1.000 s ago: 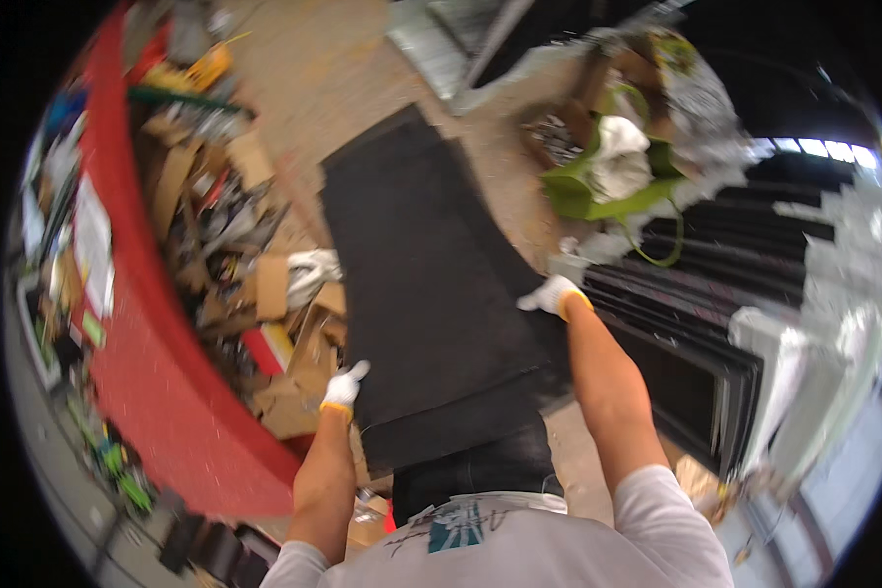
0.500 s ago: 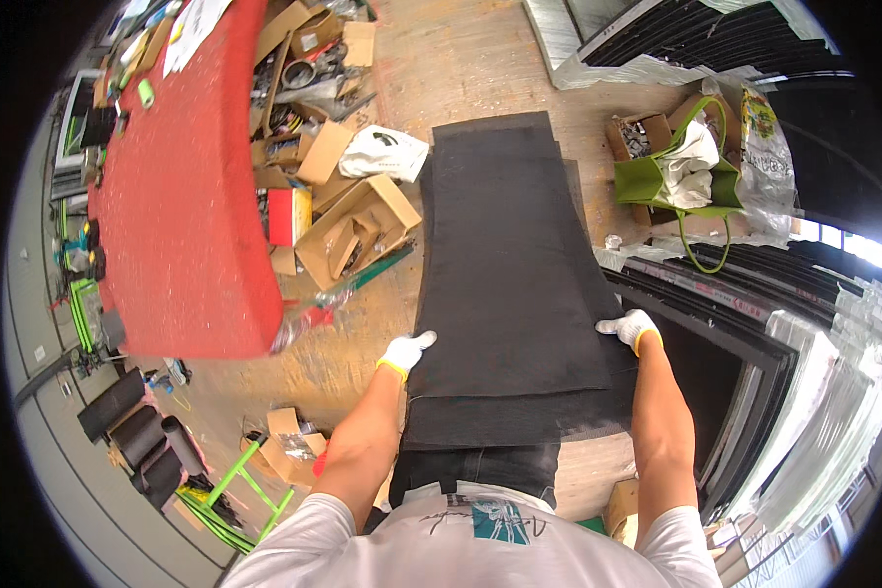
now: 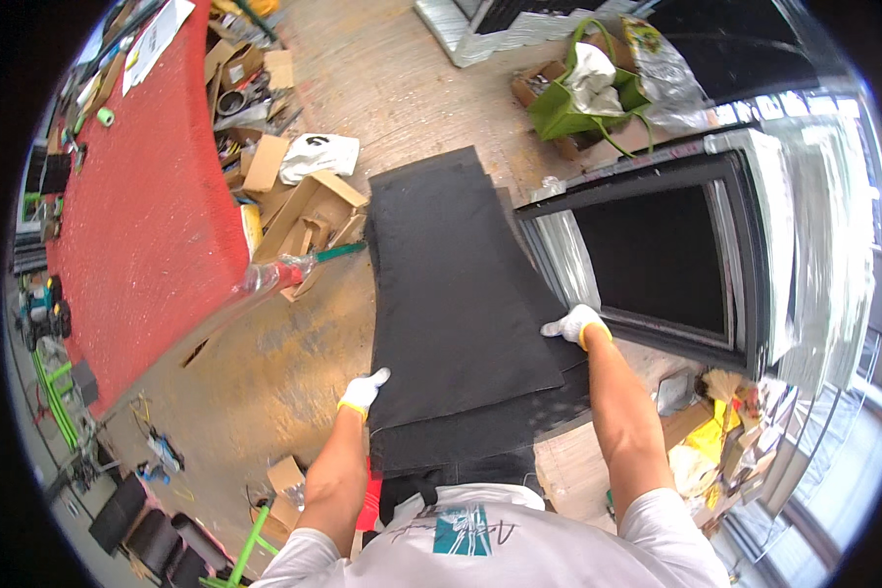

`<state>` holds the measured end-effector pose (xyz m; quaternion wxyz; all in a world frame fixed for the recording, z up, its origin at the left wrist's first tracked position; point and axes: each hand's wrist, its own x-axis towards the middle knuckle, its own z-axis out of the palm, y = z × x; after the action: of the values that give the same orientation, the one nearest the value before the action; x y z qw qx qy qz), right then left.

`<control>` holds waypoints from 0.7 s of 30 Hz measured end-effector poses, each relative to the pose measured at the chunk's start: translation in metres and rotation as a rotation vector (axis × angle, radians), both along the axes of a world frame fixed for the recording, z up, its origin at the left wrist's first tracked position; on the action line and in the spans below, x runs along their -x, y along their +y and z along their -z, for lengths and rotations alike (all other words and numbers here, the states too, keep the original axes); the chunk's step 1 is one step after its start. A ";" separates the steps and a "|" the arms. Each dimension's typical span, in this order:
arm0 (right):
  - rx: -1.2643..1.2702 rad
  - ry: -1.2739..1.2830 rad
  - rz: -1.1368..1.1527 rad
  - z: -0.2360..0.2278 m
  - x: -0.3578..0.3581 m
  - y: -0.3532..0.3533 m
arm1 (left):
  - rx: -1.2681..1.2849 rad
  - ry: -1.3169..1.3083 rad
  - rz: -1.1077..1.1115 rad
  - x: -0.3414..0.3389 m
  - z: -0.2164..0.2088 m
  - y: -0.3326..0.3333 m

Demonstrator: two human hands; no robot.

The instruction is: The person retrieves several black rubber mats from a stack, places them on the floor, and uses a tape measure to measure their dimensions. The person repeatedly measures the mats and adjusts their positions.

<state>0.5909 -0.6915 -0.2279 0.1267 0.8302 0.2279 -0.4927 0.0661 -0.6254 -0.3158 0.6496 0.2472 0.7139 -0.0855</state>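
Observation:
A stack of large black flexible sheets [image 3: 451,294], possibly screen mesh, stretches out in front of my body. Its edges are uneven, and the lower sheets stick out at the near and right sides. My left hand [image 3: 364,392], in a white glove with a yellow cuff, grips the left edge with the thumb on top. On the right edge, my right hand [image 3: 574,325], gloved the same way, is closed with its thumb over the upper surface. The fingers of both hands are mostly hidden beneath the sheets.
A red-covered table [image 3: 157,225] stands at left, with cardboard boxes [image 3: 314,211] of parts beside it. To the right lean black-framed panels [image 3: 745,245] in clear wrap. A green bag [image 3: 573,103] sits at far right on the wooden floor [image 3: 363,88].
My view has turned rightward, so the table and bag sit further left. The held sheets have swung with me, and the framed panels at right show more fully.

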 end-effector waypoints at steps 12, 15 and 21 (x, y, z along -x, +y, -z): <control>0.026 -0.032 0.491 0.001 0.231 -0.151 | -0.084 0.021 0.466 0.164 0.010 0.035; 0.107 0.026 0.715 0.006 0.305 -0.189 | -0.041 -0.090 0.492 0.207 0.006 0.052; 0.036 0.116 0.961 0.030 0.445 -0.254 | -0.030 -0.123 0.699 0.258 0.002 0.097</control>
<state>0.1460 -0.9454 -0.2584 -0.1136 0.8102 -0.1833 -0.5450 -0.1923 -0.5284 -0.3178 0.6191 0.4909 0.5468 -0.2771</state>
